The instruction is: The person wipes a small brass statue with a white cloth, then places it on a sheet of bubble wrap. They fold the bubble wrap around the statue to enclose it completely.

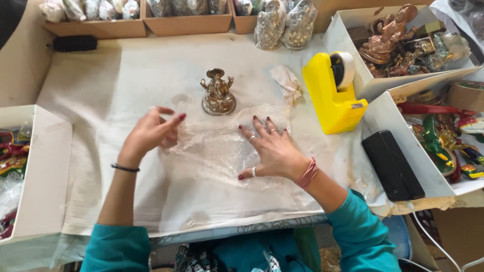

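A clear sheet of bubble wrap (214, 143) lies flat on the white paper-covered table (101, 100). My right hand (269, 148) presses palm-down on its right part, fingers spread. My left hand (151, 132) pinches the sheet's left edge between thumb and fingers. Just beyond the wrap stands a small brass-coloured seated figurine (218, 92) on a round base, touched by neither hand.
A yellow tape dispenser (333, 93) stands to the right, a crumpled cloth (287, 83) beside it. A black case (392, 163) lies at right. White boxes of figurines (403, 38) and painted items (448, 136) line the right; wrapped figurines (285, 22) sit at the back.
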